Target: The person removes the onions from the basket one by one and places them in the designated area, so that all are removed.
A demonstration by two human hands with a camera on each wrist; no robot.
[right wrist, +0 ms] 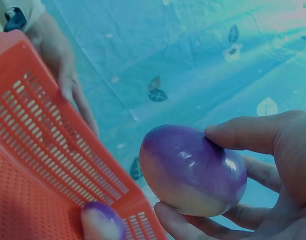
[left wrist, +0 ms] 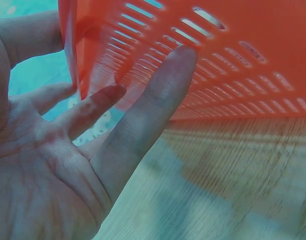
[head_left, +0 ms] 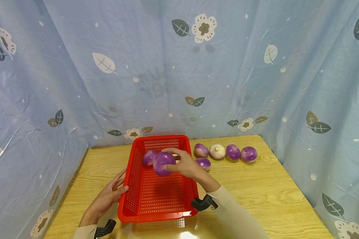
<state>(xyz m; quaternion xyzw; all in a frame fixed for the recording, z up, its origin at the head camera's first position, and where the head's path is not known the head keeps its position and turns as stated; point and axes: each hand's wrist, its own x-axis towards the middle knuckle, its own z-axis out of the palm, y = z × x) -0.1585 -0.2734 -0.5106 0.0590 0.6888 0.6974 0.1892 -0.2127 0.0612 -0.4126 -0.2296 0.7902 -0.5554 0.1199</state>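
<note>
My right hand (head_left: 185,165) holds a purple-and-white turnip (head_left: 162,164) between thumb and fingers, above the red plastic basket (head_left: 160,217). In the right wrist view the same turnip (right wrist: 188,172) shows a purple top and a pale underside. Another turnip (head_left: 149,158) lies in the basket's far left part; the held one hides some of it. At the basket's left side is my left hand (head_left: 106,198), its fairly straight fingers touching the outer slotted wall (left wrist: 233,65) and rim.
Several more turnips sit on the wooden table (head_left: 257,192) right of the basket. Among them are a white-facing turnip (head_left: 217,151), a purple one (head_left: 249,154) at the row's end, and a nearer one (head_left: 203,163). A blue patterned curtain (head_left: 155,73) encloses the table.
</note>
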